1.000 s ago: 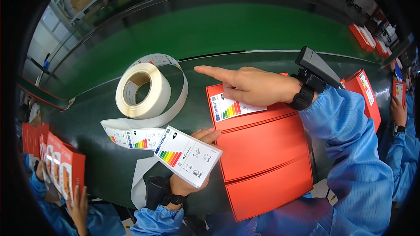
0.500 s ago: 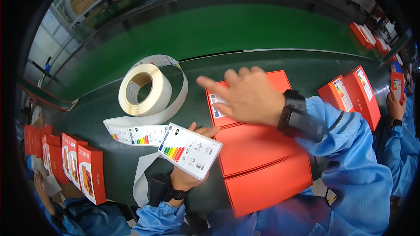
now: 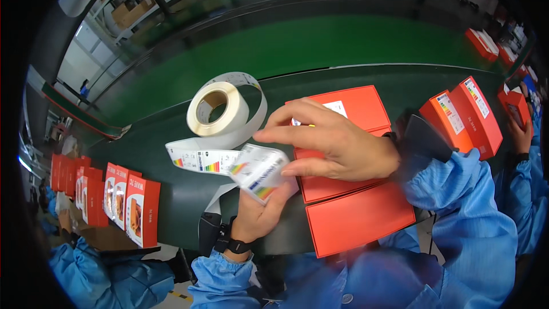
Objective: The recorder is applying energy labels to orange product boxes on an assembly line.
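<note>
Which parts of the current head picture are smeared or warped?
Head view: the label in the left hand is smeared, probably by motion; the dark wrist device behind the right hand looks soft; the label roll is crisper. Same view: fisheye distortion bows the green belt, and the corners are black.

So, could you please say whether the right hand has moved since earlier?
Yes, the right hand moved away from the green belt, toward the left hand.

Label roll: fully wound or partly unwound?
Partly unwound: a printed label strip loops off the roll onto the green table, near the left hand.
</note>
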